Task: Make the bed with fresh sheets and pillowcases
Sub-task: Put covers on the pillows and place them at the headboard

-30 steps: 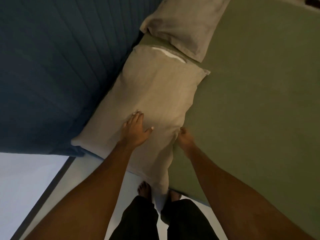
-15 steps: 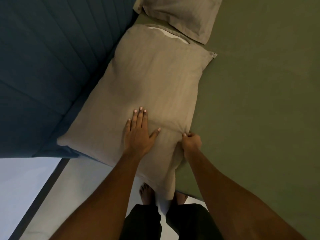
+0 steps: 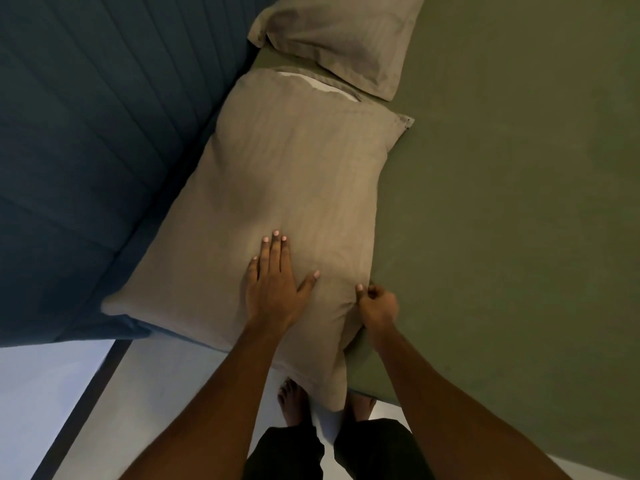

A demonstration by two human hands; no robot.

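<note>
A big, soft tan pillow (image 3: 294, 188) in a cloth case lies on the flat green bed sheet (image 3: 502, 202). One long side of it is pushed up against the dark blue padded headboard (image 3: 104, 133). The left hand (image 3: 273, 285) lies flat on top of the pillow near its close end. Its fingers are straight and side by side, its thumb sticks out, and it holds nothing. The right hand (image 3: 377, 306) is at the pillow's edge on the sheet side, just beside the left hand. Its fingers are curled in. It looks like they pinch a fold of the case there, but the fingertips are partly hidden, so the hold is hard to see well. The cloth is bunched into small wrinkles around that spot. The close end of the case hangs loose over the edge of the bed and drops down between two bare feet (image 3: 292, 400) on the pale floor (image 3: 41, 393). At the far end of the pillow a thin white strip (image 3: 311, 83) peeks out of the case's open mouth. A second smaller tan pillow (image 3: 339, 39) lies past that end, and its corner rests on the first one. Black trousers (image 3: 287, 452) show at the bottom, above the feet. A dark line (image 3: 86, 393) runs across the floor next to the headboard.
</note>
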